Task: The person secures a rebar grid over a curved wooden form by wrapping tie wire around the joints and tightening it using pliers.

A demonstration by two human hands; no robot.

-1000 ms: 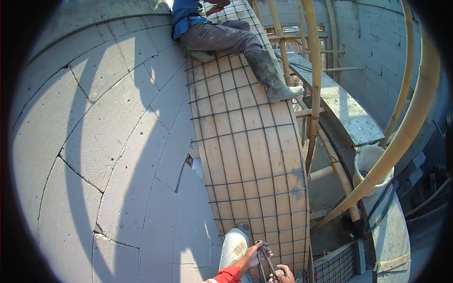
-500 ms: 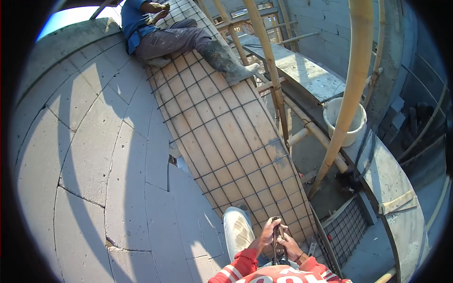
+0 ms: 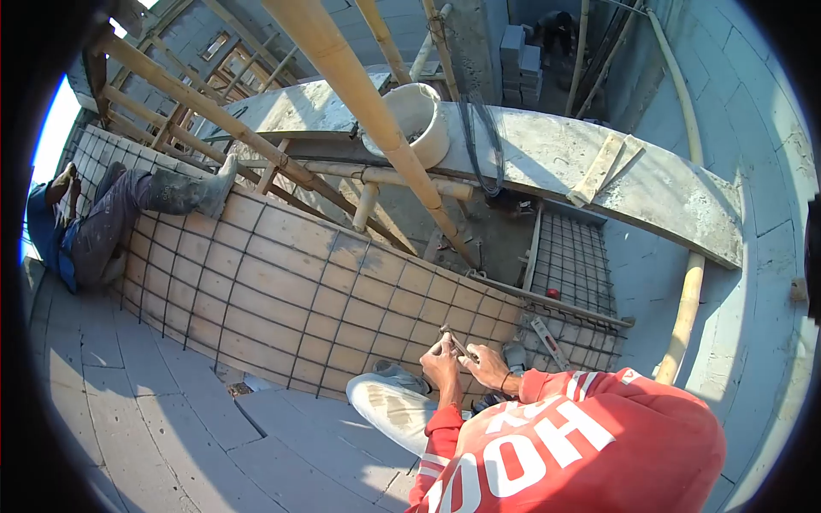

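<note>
My left hand [image 3: 442, 362] and right hand [image 3: 487, 366] — both closed on pincers [image 3: 457, 344] over the wire mesh [image 3: 282, 282]. Bamboo pole [image 3: 376, 111] at twelve o'clock; white bucket [image 3: 421, 120] beside it — a co-worker [image 3: 103, 227] at nine.

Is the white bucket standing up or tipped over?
Standing up. The white bucket sits on the concrete ledge with its round open mouth facing upward; what is inside cannot be told.

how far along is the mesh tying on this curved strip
Done: the steel mesh already lies along the plank-lined curved strip, from the co-worker to the person's hands. In hand: the left hand and right hand work a metal tool at a mesh crossing. Left: which crossings are already tied is too small to tell.
</note>
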